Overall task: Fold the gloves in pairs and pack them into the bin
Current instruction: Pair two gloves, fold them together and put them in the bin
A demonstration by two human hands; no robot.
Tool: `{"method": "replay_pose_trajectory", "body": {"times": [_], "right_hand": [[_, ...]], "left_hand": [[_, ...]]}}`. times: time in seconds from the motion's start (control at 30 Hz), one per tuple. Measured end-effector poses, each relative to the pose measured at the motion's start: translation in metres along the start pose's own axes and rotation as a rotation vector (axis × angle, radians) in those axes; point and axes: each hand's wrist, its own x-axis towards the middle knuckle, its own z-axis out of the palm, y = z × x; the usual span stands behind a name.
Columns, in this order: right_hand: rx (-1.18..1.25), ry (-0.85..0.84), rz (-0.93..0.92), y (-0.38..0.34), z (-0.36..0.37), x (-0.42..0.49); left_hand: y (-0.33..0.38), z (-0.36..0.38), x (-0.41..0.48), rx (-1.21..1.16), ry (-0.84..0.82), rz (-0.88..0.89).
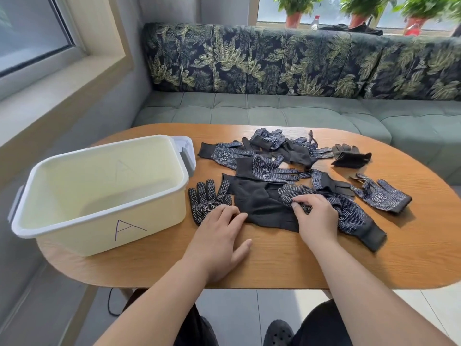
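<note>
While the left hand (pixel 219 233) presses flat on a dotted glove (pixel 207 199), the right hand (pixel 316 217) seemingly pinches a second glove (pixel 351 216).

The bin (pixel 74 236) is cream plastic with a white rim and an "A" on its front wall, and it stands open. Just right of it the flat glove (pixel 208 196), black with white dots, lies under my left hand (pixel 219 236). Further right of the bin the other gloves (pixel 264 168) lie in an overlapping heap. My right hand (pixel 316 216) pinches the top glove (pixel 349 213).
</note>
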Motion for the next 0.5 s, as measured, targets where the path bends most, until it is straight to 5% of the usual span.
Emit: {"method": "replay_pose_trajectory", "body": {"times": [0.2,0.3,0.37,0.5], "right_hand": [[-0.016,0.138,0.056,-0.004,0.007,0.007],[-0.137,0.149,-0.333,-0.017,0.007,-0.010],[-0.211,-0.012,-0.621,-0.023,0.012,-0.019],[-0.226,-0.168,-0.640,-0.020,0.022,-0.018]], "left_hand": [[0.000,-0.001,-0.003,-0.040,0.041,-0.039],[0.001,-0.001,-0.003,-0.040,0.048,-0.017],[0.001,-0.001,-0.003,-0.037,0.058,-0.016],[0.000,-0.001,-0.005,-0.031,0.080,-0.035]]}}
